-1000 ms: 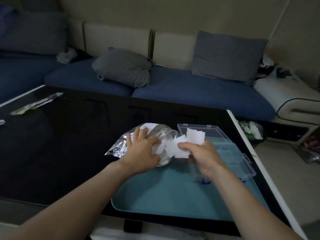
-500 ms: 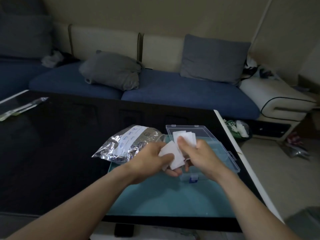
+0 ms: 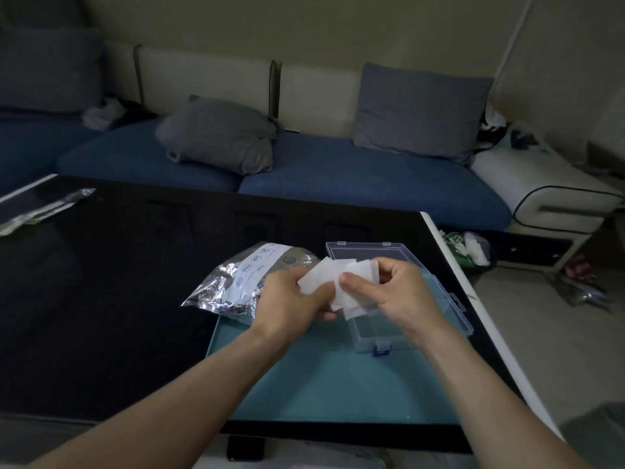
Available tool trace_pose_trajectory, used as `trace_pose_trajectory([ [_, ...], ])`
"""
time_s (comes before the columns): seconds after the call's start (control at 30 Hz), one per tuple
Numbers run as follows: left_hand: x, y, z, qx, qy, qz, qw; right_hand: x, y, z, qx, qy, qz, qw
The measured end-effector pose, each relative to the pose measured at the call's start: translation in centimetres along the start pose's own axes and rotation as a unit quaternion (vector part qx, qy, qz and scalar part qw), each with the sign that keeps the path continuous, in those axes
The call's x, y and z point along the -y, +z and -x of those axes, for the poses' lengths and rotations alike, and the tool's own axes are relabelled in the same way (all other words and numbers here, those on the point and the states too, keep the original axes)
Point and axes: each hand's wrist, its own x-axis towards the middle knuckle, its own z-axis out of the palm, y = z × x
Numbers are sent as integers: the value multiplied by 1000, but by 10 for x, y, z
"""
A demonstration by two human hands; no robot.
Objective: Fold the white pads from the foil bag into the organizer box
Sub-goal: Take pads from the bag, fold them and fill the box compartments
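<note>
Your left hand [image 3: 291, 299] and right hand [image 3: 392, 292] both pinch the fan of white pads [image 3: 341, 282], held in the air just above the organizer box [image 3: 439, 299]. Probably so you can peel one off and fold it right over a compartment. The box sits lid open on the teal tray [image 3: 321, 384], and its visible compartments look unfilled. The foil bag [image 3: 236, 282] lies just left of your left hand, half on the tray edge and clear of the box. Your own hands cover part of the box.
</note>
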Motion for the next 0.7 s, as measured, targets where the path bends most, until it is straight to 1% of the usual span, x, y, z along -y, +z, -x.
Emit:
trace_pose_trajectory([
  [0.07,-2,2,2,21,4,46,999,1,-1,-1,-2,-5,-17,1000],
  [0.17,-3,5,2,75,-6,125,989,2,-7,-3,7,19,-33,999],
  [0.27,-3,5,2,103,-19,167,980,2,-13,-6,-21,31,-55,998],
  [0.33,0,6,2,80,-16,168,982,5,-12,-7,-46,57,-146,987],
  [0.4,1,8,2,19,-17,179,983,10,-10,-7,-52,97,-269,957],
  [0.47,3,9,-1,-44,-27,205,977,15,-3,-5,-42,119,-331,935],
  [0.53,0,11,-1,-78,-31,226,971,18,10,0,-31,135,-336,932],
  [0.6,-4,14,0,-93,-20,196,976,16,23,3,-33,150,-315,937],
  [0.63,-5,16,1,-89,-15,177,980,13,29,4,-39,155,-304,939],
  [0.7,-5,20,2,-69,-14,180,981,7,38,3,-73,153,-274,947],
])
